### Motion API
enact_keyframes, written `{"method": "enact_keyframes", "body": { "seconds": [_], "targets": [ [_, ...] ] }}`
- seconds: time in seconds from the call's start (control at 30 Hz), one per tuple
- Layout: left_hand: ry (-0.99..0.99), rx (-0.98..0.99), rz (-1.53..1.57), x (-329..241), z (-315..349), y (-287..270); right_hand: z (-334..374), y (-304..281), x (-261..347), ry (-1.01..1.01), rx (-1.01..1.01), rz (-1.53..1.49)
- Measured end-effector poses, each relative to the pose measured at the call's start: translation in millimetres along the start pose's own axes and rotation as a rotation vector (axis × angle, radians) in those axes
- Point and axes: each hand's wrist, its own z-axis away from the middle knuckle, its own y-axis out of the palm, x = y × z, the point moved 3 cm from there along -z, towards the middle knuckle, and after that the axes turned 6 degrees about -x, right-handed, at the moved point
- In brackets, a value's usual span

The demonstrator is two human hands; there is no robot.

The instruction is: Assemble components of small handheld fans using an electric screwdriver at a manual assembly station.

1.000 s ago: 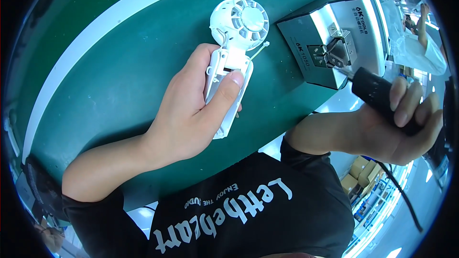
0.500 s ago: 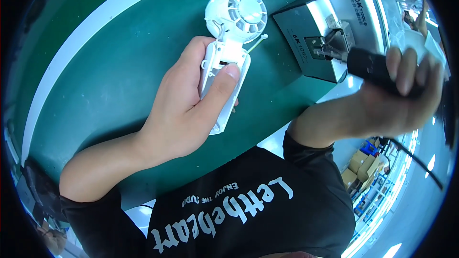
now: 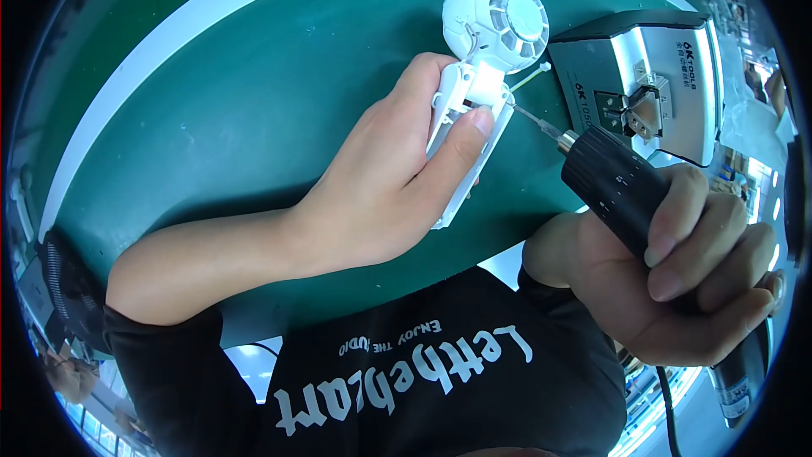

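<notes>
My left hand is closed round the handle of a white handheld fan, thumb pressed on the open casing. The fan's round slotted head points away from me. A thin pale wire with a small white plug sticks out beside its neck. My right hand grips a black electric screwdriver, tilted with its thin bit toward the fan. The bit's tip is at the casing's right edge near the neck; whether a screw is on it I cannot tell.
A silver-and-black screw feeder box stands on the green table, right of the fan. A white strip borders the table's far edge. A black cord hangs below my right hand. Shelving and other people show at the blurred rim.
The screwdriver has left the feeder box and swung round toward the fan, its bit now at the casing. My left hand and the fan appear further right in the picture.
</notes>
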Motion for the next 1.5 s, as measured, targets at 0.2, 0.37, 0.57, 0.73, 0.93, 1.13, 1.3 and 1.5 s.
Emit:
{"method": "enact_keyframes", "body": {
  "seconds": [0.2,0.37,0.57,0.73,0.93,1.13,1.3,1.5],
  "targets": [
    [0.028,0.003,-0.052,-0.4,-2.1,-5.2,5.0,20.6,-16.3,0.008,-0.156,-0.048],
    [0.182,-0.134,-0.222,-6.9,1.6,-0.5,7.6,27.5,-20.6,-0.028,-0.135,0.091],
    [0.114,-0.022,-0.200,-22.6,2.4,-5.4,22.4,19.3,-12.5,-0.090,-0.134,0.069],
    [0.240,-0.091,-0.416,-52.4,-9.9,-33.3,11.2,14.8,12.2,-0.281,-0.187,-0.322],
    [0.421,-0.778,-1.236,-106.5,-22.5,-223.8,8.5,-9.3,9.8,-0.326,-0.399,-0.229],
    [-0.266,-1.164,-1.769,-81.1,15.1,-338.3,2.2,-10.8,6.1,-0.223,-0.404,-0.233],
    [0.181,-1.170,-2.241,-108.8,-14.2,-285.4,-3.6,-45.8,18.2,-0.243,-0.404,-0.197],
    [-0.215,-0.709,-0.962,-91.9,-83.3,-301.5,-20.9,-82.3,28.3,-0.136,-0.317,-0.029]
  ]
}}
